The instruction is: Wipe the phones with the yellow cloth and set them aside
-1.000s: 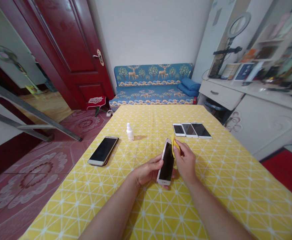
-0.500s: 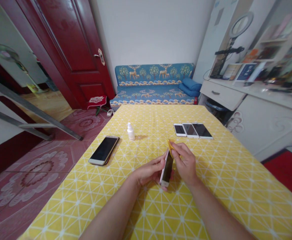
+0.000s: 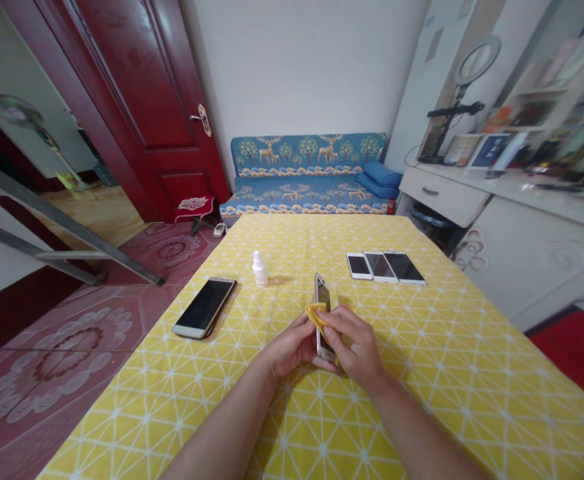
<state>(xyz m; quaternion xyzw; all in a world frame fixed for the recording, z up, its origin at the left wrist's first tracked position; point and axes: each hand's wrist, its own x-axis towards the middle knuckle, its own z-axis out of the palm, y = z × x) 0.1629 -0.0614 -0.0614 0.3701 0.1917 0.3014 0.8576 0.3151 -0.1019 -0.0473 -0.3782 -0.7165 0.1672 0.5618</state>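
My left hand [image 3: 296,347] is clamped on a slim white-framed smartphone [image 3: 325,340], gripping it from the left with fingertips showing past its lower end. I have it tipped steeply on its side above the middle of the table [image 3: 317,427], its dark screen turned to the right. In my right hand [image 3: 359,343] I pinch a folded yellow cloth [image 3: 316,312] between thumb and fingers, closed on it and pressing it to the phone's long left side, partway up.

Beyond my left hand, a small white plastic bottle [image 3: 260,272] stands upright. Nearer the table's left edge lies a larger smartphone [image 3: 203,309], screen up, with a dark layer under it. Towards the far right corner, three white-framed smartphones [image 3: 382,267] lie screen up in a row, side by side.
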